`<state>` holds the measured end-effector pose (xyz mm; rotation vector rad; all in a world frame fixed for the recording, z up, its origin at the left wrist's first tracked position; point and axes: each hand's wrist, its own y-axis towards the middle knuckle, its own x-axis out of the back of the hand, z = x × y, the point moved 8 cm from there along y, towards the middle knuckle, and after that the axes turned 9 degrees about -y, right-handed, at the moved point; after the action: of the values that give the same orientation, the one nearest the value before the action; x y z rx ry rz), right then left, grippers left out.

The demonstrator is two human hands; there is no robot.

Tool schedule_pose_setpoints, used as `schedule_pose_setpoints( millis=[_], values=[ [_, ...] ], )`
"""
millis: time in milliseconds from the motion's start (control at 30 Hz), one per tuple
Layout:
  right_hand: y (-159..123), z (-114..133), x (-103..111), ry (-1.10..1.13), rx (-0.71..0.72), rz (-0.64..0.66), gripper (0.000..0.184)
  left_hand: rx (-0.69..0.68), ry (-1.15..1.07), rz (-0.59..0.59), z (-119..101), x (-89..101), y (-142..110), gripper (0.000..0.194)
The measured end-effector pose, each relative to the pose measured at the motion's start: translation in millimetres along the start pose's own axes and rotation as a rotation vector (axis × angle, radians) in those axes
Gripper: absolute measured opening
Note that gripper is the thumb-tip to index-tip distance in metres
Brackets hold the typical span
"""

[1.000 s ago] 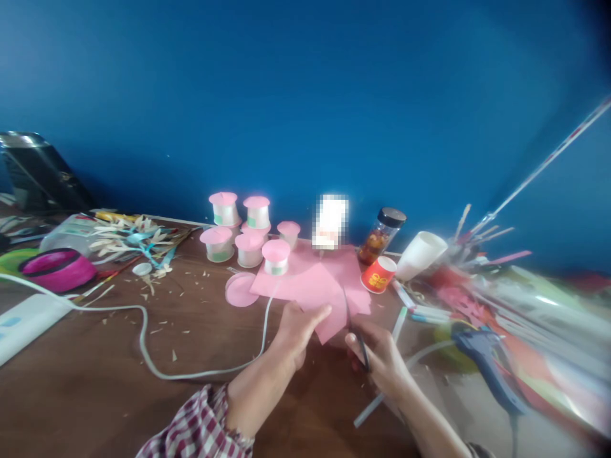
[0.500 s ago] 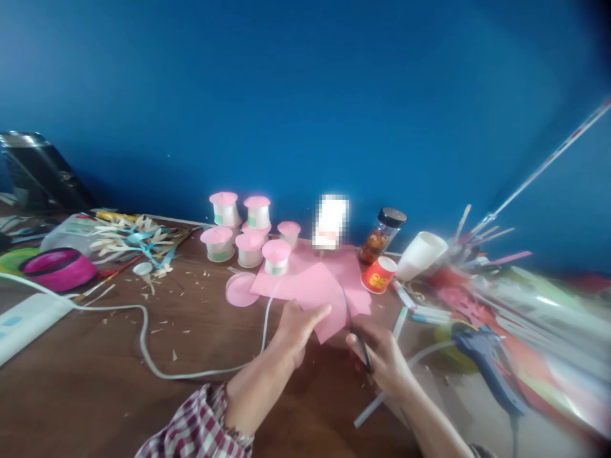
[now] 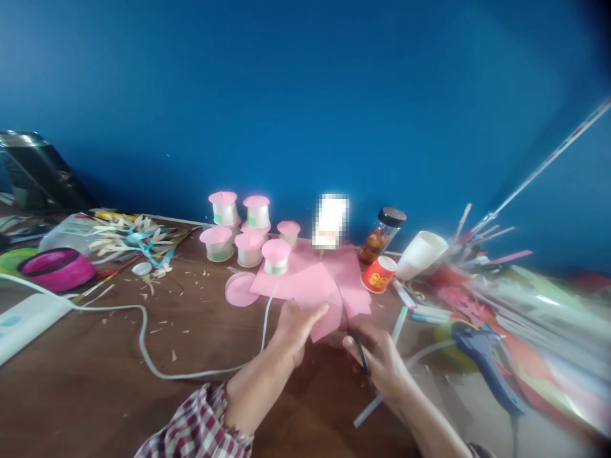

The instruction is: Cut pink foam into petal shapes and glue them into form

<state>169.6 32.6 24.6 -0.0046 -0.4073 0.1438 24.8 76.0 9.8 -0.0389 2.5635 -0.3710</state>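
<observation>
Right now the left hand (image 3: 294,326) pinches a sheet of pink paper (image 3: 321,296) at its near edge, thumb on top and fingers tucked beneath, so its grip is closed on the sheet. The pink paper is a flat, matte piece with straight cut sides and a pointed lower corner that hangs between the two hands, just above the brown counter (image 3: 95,375); its far part overlaps more pink sheets (image 3: 353,273) lying flat behind it. The right hand (image 3: 379,359) is wrapped around the dark handles of a pair of scissors (image 3: 356,337), its grip closed on them, and the thin blades reach up to the right edge of the pink paper. Whether the blades are parted or closed cannot be told, since they show only as one dark line.

A plaid sleeve (image 3: 200,426) covers the left forearm. Behind the paper stands a cluster of small cups topped with pink discs (image 3: 251,232), and a loose pink disc (image 3: 240,289) lies flat beside the sheets. A red paper cup (image 3: 378,274) lies on its side to the right, near a jar with a black lid (image 3: 382,234) and a tipped white cup (image 3: 420,254). A white cable (image 3: 143,337) loops across the counter on the left, and a blue glue gun (image 3: 487,362) lies to the right of the right hand
</observation>
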Motion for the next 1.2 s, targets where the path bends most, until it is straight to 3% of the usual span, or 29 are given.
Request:
schedule_pose_setpoints(
  millis=[433,1200],
  values=[
    [-0.3,-0.6,0.7,0.02,0.056,0.028,0.036,-0.017,0.006,0.024,-3.7,-3.6,-3.9,0.038],
    [-1.1,3.6,2.8,-0.006,-0.033,0.008,0.047,-0.019,0.005,0.014,-6.4,-3.0,-3.6,0.039]
  ],
)
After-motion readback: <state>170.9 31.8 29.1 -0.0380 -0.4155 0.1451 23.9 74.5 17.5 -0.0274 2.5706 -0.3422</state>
